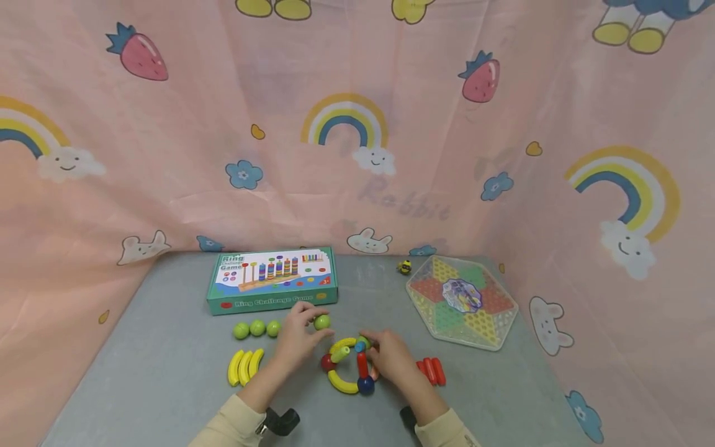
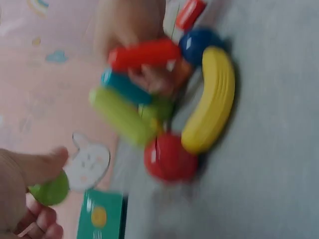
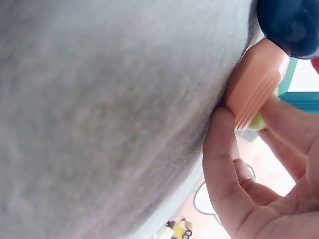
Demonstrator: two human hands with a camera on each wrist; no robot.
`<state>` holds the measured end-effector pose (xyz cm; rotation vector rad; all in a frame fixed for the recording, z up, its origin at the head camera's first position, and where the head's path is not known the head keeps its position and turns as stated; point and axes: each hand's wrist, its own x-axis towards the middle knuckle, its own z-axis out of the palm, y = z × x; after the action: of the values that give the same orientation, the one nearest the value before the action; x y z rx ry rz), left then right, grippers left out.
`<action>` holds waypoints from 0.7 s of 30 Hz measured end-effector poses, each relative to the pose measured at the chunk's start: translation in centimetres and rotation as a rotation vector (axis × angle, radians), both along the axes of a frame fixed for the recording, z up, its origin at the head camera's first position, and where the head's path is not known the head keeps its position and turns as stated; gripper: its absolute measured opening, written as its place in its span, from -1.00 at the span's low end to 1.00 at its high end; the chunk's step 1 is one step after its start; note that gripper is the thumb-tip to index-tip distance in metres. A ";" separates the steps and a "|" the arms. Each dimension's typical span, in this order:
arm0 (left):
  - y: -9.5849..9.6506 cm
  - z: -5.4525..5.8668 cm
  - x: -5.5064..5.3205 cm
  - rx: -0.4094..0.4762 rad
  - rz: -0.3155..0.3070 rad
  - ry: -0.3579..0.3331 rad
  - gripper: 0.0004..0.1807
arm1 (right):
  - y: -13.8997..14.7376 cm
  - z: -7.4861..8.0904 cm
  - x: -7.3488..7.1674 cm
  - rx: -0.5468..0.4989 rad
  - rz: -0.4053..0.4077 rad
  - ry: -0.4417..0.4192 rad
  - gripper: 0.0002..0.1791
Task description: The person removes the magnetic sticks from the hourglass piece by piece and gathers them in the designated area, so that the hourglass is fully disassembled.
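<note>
My left hand [image 1: 296, 335] pinches a green ball [image 1: 322, 322] between thumb and fingers, above the table behind a ring built from toy rods and balls. The ring joins curved yellow rods [image 1: 342, 383], a red ball [image 1: 328, 362], a dark blue ball [image 1: 365, 385] and an orange rod [image 3: 256, 82]. A red rod [image 1: 362, 365], a light green rod [image 1: 339, 354] and a teal rod [image 2: 125, 87] rise from it. At the ring's right side, my right hand [image 1: 393, 357] grips it by the orange rod and the green ball behind, partly hidden by the fingers.
Green balls [image 1: 257, 328] stand in a row at left, with curved yellow rods [image 1: 244, 367] nearer me. Red rods [image 1: 430, 370] lie right of the right hand. A Ring Challenge Game box [image 1: 272, 304], a bee toy [image 1: 404, 267] and a hexagonal game board [image 1: 441, 313] are farther back.
</note>
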<state>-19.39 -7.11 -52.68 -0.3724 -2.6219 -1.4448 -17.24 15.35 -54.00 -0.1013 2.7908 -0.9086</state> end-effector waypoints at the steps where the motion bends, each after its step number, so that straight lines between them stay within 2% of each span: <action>1: -0.5 0.1 -0.3 -0.025 0.029 -0.027 -0.61 | 0.0 0.1 0.0 0.002 -0.006 0.004 -0.54; 4: -1.9 -0.2 -1.0 -0.107 0.094 -0.104 -0.56 | -0.1 0.1 0.0 0.029 -0.005 0.018 -0.54; 8: -3.2 -0.9 -1.6 -0.128 0.131 -0.150 -0.54 | -0.1 0.1 0.0 0.037 -0.001 0.010 -0.54; 12: -4.1 -1.5 -2.0 -0.172 0.148 -0.117 -0.57 | -0.2 0.2 0.0 0.019 -0.013 -0.014 -0.54; 17: -5.0 -2.2 -2.7 -0.275 0.110 -0.047 -0.58 | -0.1 0.1 -0.1 0.012 -0.021 -0.034 -0.55; 21: -5.5 -2.7 -2.9 -0.343 0.090 -0.053 -0.58 | -0.1 0.0 0.0 0.017 -0.015 -0.032 -0.55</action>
<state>-22.26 -12.59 -55.35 -0.2464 -2.8891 -0.9905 -17.29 15.26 -53.99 -0.0626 2.7734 -0.8817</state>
